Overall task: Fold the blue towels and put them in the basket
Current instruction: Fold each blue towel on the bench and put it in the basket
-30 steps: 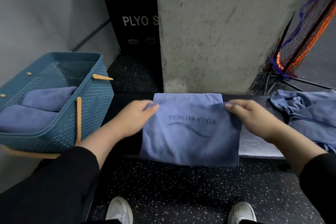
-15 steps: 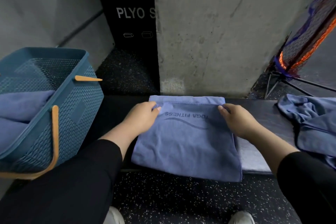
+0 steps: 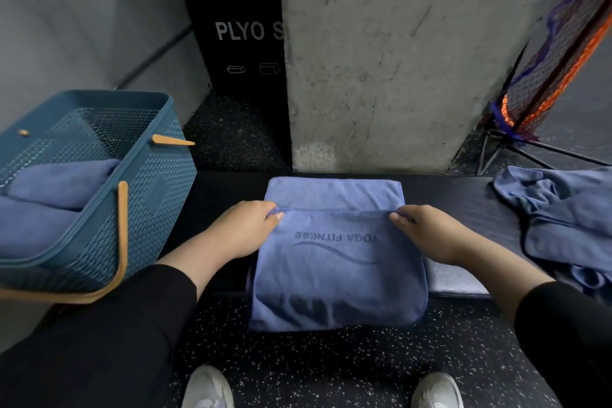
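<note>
Head view. A blue towel (image 3: 334, 262) printed "YOGA FITNESS" lies on the dark worktop (image 3: 463, 195), its near part hanging over the front edge above the speckled floor (image 3: 331, 361). The left hand (image 3: 241, 230) pinches the left corner of the towel's upper folded layer, fingers (image 3: 276, 215) closed on the cloth; the right hand (image 3: 427, 232) pinches the right corner in the same way. The folded edge lies short of the towel's far edge, leaving a strip of the lower layer exposed. At left stands the blue basket (image 3: 145, 195) with tan handles, holding folded towels (image 3: 49, 202) of the same blue. At right on the worktop lies a crumpled heap of unfolded towels (image 3: 569, 219). A concrete pillar (image 3: 397, 53) rises behind the worktop.
</note>
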A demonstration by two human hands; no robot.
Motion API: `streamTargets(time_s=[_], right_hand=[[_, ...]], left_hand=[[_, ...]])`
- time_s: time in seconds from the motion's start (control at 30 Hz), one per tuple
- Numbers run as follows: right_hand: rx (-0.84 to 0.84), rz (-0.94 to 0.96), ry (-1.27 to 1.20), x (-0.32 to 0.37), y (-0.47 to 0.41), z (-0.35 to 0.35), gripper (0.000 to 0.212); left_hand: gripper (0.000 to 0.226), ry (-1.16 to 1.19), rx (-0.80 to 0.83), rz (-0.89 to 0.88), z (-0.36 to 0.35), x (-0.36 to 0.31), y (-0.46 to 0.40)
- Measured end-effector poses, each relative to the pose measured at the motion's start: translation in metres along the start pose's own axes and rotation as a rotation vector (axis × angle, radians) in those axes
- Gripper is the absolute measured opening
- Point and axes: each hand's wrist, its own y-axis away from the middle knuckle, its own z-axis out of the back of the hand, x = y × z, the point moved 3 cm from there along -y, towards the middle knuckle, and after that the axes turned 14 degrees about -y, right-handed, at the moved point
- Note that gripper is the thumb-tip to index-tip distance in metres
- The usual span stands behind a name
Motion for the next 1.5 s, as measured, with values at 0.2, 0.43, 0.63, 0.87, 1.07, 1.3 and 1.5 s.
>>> streamTargets(time_s=[0.2,0.43,0.63,0.87,1.07,1.3,1.5], right_hand=[[-0.157,0.162,-0.114,0.015,0.011,0.023,0.034],[-0.360,0.118,-0.169,0.014,-0.027,0.042,0.029],[-0.226,0.101,0.002,-0.005,-0.077,0.017,0.025],[-0.235,0.217,0.197,-0.028,-0.101,0.003,0.012],[-0.252,0.176,0.158,-0.028,-0.093,0.001,0.011],[-0.200,0.104,0.002,-0.023,-0.080,0.006,0.009],[-0.169,0.079,-0.119,-0.016,-0.077,0.011,0.010]], left_hand=[[0.043,0.197,-0.152,-0.012,0.028,0.000,0.005],[0.043,0.294,-0.327,0.126,0.037,0.009,-0.034],[0.038,0.112,-0.232,0.077,-0.001,0.021,-0.077],[0.026,-0.053,-0.242,-0.028,-0.014,0.021,-0.088],[0.001,-0.006,-0.177,-0.045,-0.014,0.018,-0.088],[0.016,0.028,-0.148,-0.121,-0.011,0.011,-0.083],[0.008,0.455,-0.091,-0.008,-0.004,0.018,-0.081]])
